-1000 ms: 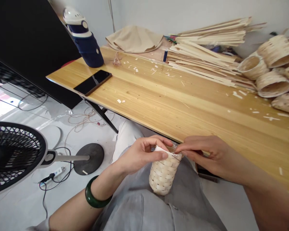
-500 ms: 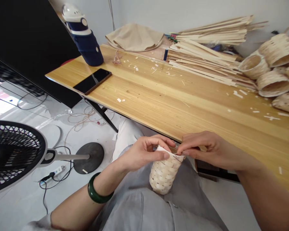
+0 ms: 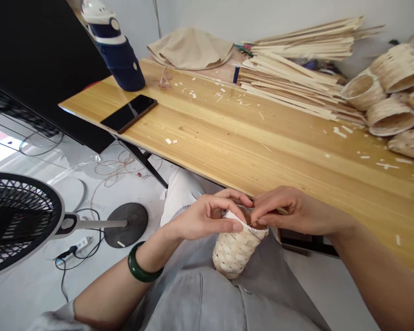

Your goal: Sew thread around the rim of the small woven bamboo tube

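Note:
A small cup-shaped basket (image 3: 235, 253), woven from pale wood strips, stands slightly tilted on my lap. My left hand (image 3: 212, 216) grips its rim, the thumb outside and the fingers reaching over the opening. On the rim's right side are slanted stitches, and a thin dark thread hangs across the weave below them. My right hand (image 3: 286, 209) has its thumb and fingertips pinched together at the inner side of that rim. Whatever lies between those fingertips is too small and hidden to make out.
The wooden table (image 3: 207, 133) bears a phone (image 3: 129, 113), a blue bottle (image 3: 122, 62), a blue thread spool (image 3: 236, 74), wood strips (image 3: 290, 82) and several woven baskets (image 3: 393, 115). Strip scraps lie scattered. At left stands a fan (image 3: 17, 220) with cords on the floor.
My right fingertips have moved from just above the rim down to its inner side. The basket's mouth has shifted slightly right. My left hand keeps its grip.

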`<control>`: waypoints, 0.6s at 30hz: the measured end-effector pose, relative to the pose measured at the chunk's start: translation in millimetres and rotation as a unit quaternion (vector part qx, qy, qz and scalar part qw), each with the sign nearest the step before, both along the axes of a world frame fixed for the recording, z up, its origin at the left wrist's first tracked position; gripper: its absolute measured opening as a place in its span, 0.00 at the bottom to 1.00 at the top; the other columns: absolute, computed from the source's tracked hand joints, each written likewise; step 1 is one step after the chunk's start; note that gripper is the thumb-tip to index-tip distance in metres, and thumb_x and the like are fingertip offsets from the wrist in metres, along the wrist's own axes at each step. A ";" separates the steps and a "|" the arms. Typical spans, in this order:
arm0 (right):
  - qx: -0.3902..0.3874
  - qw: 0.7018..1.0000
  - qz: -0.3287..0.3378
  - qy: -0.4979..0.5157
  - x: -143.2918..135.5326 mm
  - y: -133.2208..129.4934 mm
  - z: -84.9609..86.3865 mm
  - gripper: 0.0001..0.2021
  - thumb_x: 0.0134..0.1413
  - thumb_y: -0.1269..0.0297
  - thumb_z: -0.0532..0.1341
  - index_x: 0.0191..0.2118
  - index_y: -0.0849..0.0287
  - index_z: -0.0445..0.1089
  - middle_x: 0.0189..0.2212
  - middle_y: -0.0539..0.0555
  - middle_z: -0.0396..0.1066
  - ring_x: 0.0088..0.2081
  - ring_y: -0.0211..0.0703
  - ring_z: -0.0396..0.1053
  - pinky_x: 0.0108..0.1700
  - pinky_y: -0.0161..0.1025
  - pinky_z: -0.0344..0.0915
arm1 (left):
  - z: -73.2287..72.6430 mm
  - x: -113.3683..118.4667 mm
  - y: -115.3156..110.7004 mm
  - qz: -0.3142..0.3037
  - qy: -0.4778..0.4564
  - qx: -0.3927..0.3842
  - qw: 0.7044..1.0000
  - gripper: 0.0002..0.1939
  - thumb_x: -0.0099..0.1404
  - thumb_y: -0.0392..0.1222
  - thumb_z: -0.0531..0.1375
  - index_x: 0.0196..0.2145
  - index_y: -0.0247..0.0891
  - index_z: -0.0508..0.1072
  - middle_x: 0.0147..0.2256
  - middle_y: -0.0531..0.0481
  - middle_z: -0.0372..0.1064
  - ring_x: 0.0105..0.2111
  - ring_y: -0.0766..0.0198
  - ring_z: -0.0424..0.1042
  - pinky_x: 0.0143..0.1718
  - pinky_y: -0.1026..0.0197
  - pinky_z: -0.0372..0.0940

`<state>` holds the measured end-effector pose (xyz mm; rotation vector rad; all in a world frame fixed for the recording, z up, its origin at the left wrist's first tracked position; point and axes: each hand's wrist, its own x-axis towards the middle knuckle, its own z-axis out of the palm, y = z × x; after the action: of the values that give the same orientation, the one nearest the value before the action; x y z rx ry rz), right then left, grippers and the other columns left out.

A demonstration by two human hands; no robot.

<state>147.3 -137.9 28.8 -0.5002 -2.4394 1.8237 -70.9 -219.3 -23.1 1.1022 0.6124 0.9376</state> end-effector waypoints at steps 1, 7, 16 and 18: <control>0.002 1.000 0.000 0.002 -0.1 -0.3 -0.9 0.10 0.64 0.65 0.59 0.33 0.62 0.75 0.29 0.50 0.71 0.31 0.33 0.66 0.33 0.32 0.59 | -1.0 0.1 0.6 -0.002 -0.002 0.006 1.000 0.03 0.59 0.37 0.68 0.33 0.39 0.82 0.50 0.43 0.67 0.55 0.53 0.66 0.57 0.53 0.62; 0.028 1.000 -0.009 0.007 -6.6 -4.2 0.5 0.10 0.64 0.66 0.59 0.35 0.61 0.77 0.27 0.49 0.71 0.29 0.33 0.64 0.31 0.32 0.58 | -3.8 1.2 0.8 0.008 0.006 0.011 1.000 0.03 0.59 0.38 0.68 0.33 0.39 0.81 0.48 0.44 0.66 0.54 0.53 0.67 0.58 0.51 0.62; 0.091 0.990 -0.071 -0.080 -7.0 -8.8 13.1 0.06 0.61 0.65 0.60 0.33 0.57 0.72 0.26 0.46 0.70 0.27 0.35 0.63 0.31 0.33 0.58 | -4.4 0.7 1.1 0.015 0.015 -0.008 1.000 0.02 0.60 0.38 0.67 0.33 0.41 0.81 0.51 0.44 0.68 0.56 0.54 0.67 0.60 0.52 0.60; 0.094 0.991 -0.070 -0.060 -8.0 -10.2 12.6 0.07 0.61 0.65 0.60 0.32 0.57 0.72 0.26 0.46 0.69 0.28 0.35 0.63 0.31 0.33 0.59 | -3.3 1.3 1.0 0.017 0.021 -0.010 1.000 0.02 0.60 0.38 0.67 0.33 0.40 0.81 0.50 0.44 0.68 0.54 0.54 0.68 0.58 0.52 0.62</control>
<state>139.3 -148.2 41.4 -0.7631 -2.5461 1.5335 -69.6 -218.3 -26.4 1.0978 0.6764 0.9380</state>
